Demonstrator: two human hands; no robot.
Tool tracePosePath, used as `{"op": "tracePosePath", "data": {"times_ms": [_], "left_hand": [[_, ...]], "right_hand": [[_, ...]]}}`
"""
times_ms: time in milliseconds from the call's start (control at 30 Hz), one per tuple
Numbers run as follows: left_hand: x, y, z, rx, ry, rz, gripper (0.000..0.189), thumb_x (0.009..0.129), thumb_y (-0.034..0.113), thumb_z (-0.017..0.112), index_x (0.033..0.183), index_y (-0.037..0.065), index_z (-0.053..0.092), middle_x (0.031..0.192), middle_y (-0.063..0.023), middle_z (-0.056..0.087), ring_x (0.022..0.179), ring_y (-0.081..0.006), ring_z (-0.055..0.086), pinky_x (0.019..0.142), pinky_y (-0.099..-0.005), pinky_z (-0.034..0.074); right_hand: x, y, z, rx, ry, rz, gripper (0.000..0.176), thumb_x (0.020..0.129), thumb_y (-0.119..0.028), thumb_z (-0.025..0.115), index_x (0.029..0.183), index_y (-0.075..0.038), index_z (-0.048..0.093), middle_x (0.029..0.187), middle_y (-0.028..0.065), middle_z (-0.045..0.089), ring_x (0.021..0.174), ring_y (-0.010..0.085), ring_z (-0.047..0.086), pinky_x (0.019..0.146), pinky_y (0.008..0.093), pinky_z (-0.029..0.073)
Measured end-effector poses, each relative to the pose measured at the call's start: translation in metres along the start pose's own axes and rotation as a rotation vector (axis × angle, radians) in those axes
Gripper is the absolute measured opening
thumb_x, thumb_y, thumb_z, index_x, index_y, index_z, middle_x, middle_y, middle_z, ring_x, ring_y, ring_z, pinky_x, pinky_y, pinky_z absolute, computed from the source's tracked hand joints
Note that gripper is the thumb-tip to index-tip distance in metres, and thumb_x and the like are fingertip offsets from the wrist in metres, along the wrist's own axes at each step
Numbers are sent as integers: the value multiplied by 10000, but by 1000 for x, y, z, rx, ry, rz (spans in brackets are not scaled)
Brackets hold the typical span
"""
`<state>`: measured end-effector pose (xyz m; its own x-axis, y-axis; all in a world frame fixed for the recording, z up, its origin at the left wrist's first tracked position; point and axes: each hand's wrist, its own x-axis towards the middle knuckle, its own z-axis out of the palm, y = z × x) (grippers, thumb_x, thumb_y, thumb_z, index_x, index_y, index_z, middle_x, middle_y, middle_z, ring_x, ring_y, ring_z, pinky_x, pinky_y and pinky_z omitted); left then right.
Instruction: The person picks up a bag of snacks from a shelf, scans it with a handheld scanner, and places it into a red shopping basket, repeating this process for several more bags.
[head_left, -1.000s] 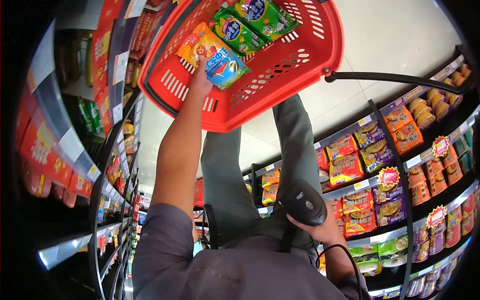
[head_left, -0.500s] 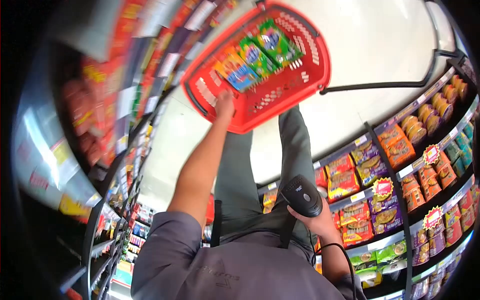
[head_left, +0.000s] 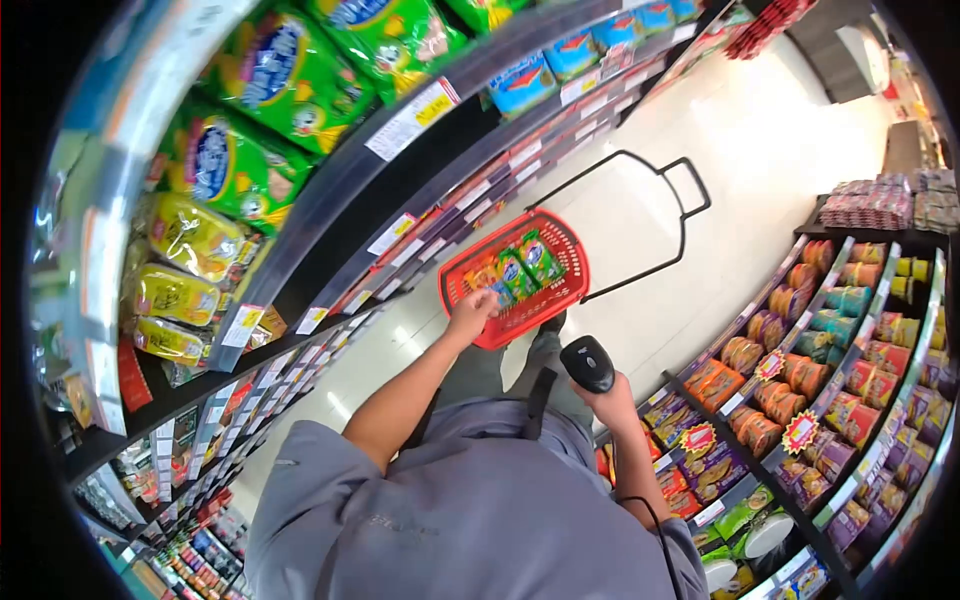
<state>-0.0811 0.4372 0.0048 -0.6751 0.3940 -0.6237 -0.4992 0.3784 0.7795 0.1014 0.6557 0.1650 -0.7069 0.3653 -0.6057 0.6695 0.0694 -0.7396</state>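
Note:
A red basket point(head_left: 583, 262) with a long black handle stands on the floor in front of my legs. Inside it lie two green snack packets point(head_left: 540, 258) and an orange-and-blue packet point(head_left: 482, 278). My left hand point(head_left: 477, 310) is over the basket's near left side, close to the orange-and-blue packet, its fingers curled; whether they touch anything is too small to tell. To the right of my body, my right hand point(head_left: 608, 398) grips a black handheld scanner point(head_left: 587, 364), whose cable runs down along my forearm.
Shelves on the left hold large green packets point(head_left: 290, 80) and yellow packs point(head_left: 180, 295), with price tags along the edges. On the right, shelves carry noodle packs and cups point(head_left: 775, 400). Pale floor point(head_left: 630, 220) runs between them. Stacked goods point(head_left: 868, 205) stand farther off.
The view has swung up and back, so the basket appears smaller and lower, and the left shelves' green packets now show. My left hand is still at the basket; my right still holds the scanner.

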Motion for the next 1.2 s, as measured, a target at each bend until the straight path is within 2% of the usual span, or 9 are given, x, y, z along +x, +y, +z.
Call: {"op": "tracePosePath", "data": {"times_ms": [400, 467, 533, 667, 800, 867, 933, 1000, 1200], "left_hand": [[85, 222, -42, -337, 144, 476, 261, 910, 218, 604, 1077, 20, 579, 860, -1, 609, 708, -67, 546, 627, -220, 445], [105, 243, -41, -204, 203, 482, 328, 904, 252, 609, 1160, 53, 563, 1031, -28, 623, 936, -98, 570, 779, -267, 448], [136, 255, -35, -236, 265, 533, 383, 898, 263, 617, 1201, 40, 544, 1105, -42, 608, 992, -125, 562, 827, -270, 438], [193, 270, -30, -226, 157, 516, 488, 862, 299, 662, 1241, 26, 523, 1211, -64, 572, 1073, -155, 541, 899, -282, 416], [182, 308, -7, -237, 547, 534, 664, 727, 384, 781, 1235, 28, 544, 1273, -103, 549, 1169, -187, 501, 964, -314, 390], [186, 310, -4, 120, 802, 516, 689, 681, 390, 810, 1218, 37, 562, 1238, -109, 574, 1149, -207, 524, 962, -324, 397], [185, 307, 3, -29, 747, 503, 702, 648, 387, 829, 1193, 22, 578, 1196, -119, 598, 1095, -221, 563, 943, -324, 417], [194, 298, 4, 34, 891, 550, 689, 644, 369, 836, 1163, -6, 582, 1143, -125, 621, 1022, -220, 598, 913, -323, 439], [190, 294, -3, -10, 593, 624, 580, 700, 289, 810, 1133, -18, 577, 1105, -98, 631, 980, -180, 604, 877, -298, 456]], "right_hand": [[-16, -68, 9, 25, 41, -144, 166, 749, -159, 718, 748, -28, 616, 585, -14, 542, 523, 76, 478, 507, 268, 395], [-10, -72, -3, 8, 36, -139, 162, 749, -152, 717, 747, -26, 615, 590, -15, 546, 523, 75, 479, 507, 269, 396], [4, -70, -18, -92, -53, 22, 276, 708, -176, 756, 889, 7, 658, 735, 105, 658, 672, 160, 611, 664, 314, 494], [23, -72, -43, -19, -16, -200, 149, 745, -139, 716, 762, -19, 629, 598, -6, 559, 522, 80, 487, 516, 267, 411], [47, -72, -83, -23, -27, -284, 161, 736, -152, 725, 756, -18, 640, 587, 1, 562, 529, 80, 501, 517, 264, 415], [58, -70, -104, -18, -10, -332, 176, 731, -166, 732, 747, -16, 639, 581, 4, 562, 527, 80, 504, 513, 265, 415], [72, -80, -127, -79, -81, -60, 215, 723, -199, 743, 731, -16, 630, 570, 9, 561, 513, 86, 503, 505, 273, 415], [88, -81, -140, -91, -67, -152, 239, 723, -221, 746, 732, -16, 623, 566, 10, 559, 499, 91, 499, 496, 275, 412], [126, -95, -157, -105, -105, -247, 238, 729, -208, 748, 750, -8, 621, 590, 16, 568, 533, 98, 518, 513, 273, 419]]}}
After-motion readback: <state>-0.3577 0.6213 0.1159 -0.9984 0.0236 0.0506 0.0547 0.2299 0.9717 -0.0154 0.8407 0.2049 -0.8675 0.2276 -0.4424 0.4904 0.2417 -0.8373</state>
